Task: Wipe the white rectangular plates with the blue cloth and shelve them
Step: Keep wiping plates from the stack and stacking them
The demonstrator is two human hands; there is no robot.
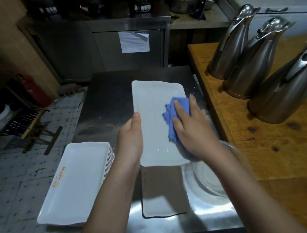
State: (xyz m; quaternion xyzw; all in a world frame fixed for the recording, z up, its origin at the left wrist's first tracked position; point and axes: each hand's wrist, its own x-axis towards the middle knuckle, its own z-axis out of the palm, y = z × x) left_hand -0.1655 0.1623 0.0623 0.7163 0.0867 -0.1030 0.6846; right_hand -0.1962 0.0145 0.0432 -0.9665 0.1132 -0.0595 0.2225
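Note:
A white rectangular plate [153, 116] is held above the steel table [105, 102]. My left hand [131, 137] grips its left long edge. My right hand [192, 129] presses a crumpled blue cloth [175, 112] onto the plate's right side. Under the held plate lies another white plate [163, 200] with a dark rim, flat on the table. At the lower left, a stack of several white rectangular plates [76, 181] with an orange logo juts over the table's left edge.
A clear glass bowl [208, 177] stands by my right forearm. Three steel jugs [256, 61] stand on a wooden counter [285, 150] to the right. A steel cabinet [104, 49] with pots on top lies beyond the table. Tiled floor is on the left.

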